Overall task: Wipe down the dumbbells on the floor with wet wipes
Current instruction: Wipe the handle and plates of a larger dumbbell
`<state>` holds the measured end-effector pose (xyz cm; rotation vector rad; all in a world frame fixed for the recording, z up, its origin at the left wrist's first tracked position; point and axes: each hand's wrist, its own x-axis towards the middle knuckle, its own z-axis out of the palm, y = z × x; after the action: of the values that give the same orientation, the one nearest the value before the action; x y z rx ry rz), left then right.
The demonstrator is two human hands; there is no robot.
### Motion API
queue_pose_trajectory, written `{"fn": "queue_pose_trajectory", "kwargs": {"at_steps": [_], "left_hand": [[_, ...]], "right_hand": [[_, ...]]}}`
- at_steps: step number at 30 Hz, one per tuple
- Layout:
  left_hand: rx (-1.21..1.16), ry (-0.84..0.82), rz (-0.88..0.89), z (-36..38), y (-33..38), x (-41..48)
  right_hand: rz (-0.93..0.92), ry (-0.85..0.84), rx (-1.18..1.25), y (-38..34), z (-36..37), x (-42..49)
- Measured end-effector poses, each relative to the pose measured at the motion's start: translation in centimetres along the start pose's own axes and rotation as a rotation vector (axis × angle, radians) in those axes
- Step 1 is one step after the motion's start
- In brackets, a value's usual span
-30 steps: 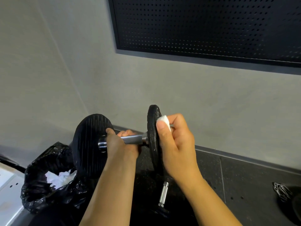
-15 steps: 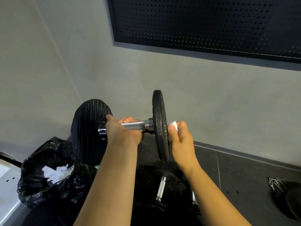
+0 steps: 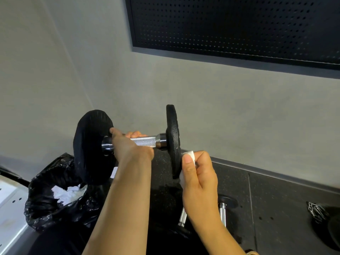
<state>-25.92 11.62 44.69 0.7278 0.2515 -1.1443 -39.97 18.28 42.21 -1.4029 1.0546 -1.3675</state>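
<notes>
White wipe (image 3: 189, 155), R hand (image 3: 199, 179), on dumbbell (image 3: 173, 133); L hand (image 3: 128, 146) grips bar (image 3: 145, 141).

wipe (image 3: 187, 163) right of dumbbell (image 3: 145, 141), bag (image 3: 55, 208) left

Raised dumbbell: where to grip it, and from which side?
Take the dumbbell by its knurled steel handle, between left plate and right plate, wrapping it from the near side as the left hand does. The bar lies about level and is thin; the plates are broad discs, and the right hand holds a wet wipe at the right plate's lower edge.
</notes>
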Motion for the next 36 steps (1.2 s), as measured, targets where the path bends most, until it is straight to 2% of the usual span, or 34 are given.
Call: {"fn": "queue_pose_trajectory", "kwargs": {"at_steps": [3,6,9,11,13,17,20,28,30,34,36], "left_hand": [[-0.004,-0.017,0.023,-0.2,0.1,-0.2],[-0.107,-0.02,0.064,-0.3,0.3,0.3],[-0.08,0.015,0.086,-0.9,0.1,0.5],[-0.052,0.076,0.123,-1.2,-0.3,0.2],[-0.04,0.119,0.138,-1.2,-0.5,-0.3],[-0.03,0.111,0.073,-1.2,-0.7,-0.8],[-0.01,0.066,0.011,-1.3,-1.2,-1.1],[0.006,0.056,-0.051,-1.2,-1.9,-0.9],[-0.015,0.063,-0.031,-1.1,-1.9,-0.9],[0.012,0.061,-0.025,-1.2,-1.7,-0.5],[0.069,0.043,-0.056,-1.3,-1.5,-0.2]], "right_hand": [[-0.066,0.003,-0.013,-1.0,0.2,0.4],[-0.144,0.046,-0.054,-1.7,0.5,1.2],[-0.27,0.111,-0.201,-2.4,0.8,2.2],[-0.281,0.13,-0.321,-2.9,0.9,3.5],[-0.221,0.107,-0.341,-3.1,0.8,5.2],[-0.041,0.015,-0.031,-2.9,0.2,8.4],[0.014,0.012,0.024,-1.5,0.1,9.6],[0.241,0.011,-0.029,4.7,-0.2,9.5],[0.326,-0.04,-0.077,6.6,-0.5,9.0],[0.511,-0.267,-0.182,8.8,-1.7,8.0],[0.553,-0.269,-0.157,8.6,-2.5,7.9]]}}
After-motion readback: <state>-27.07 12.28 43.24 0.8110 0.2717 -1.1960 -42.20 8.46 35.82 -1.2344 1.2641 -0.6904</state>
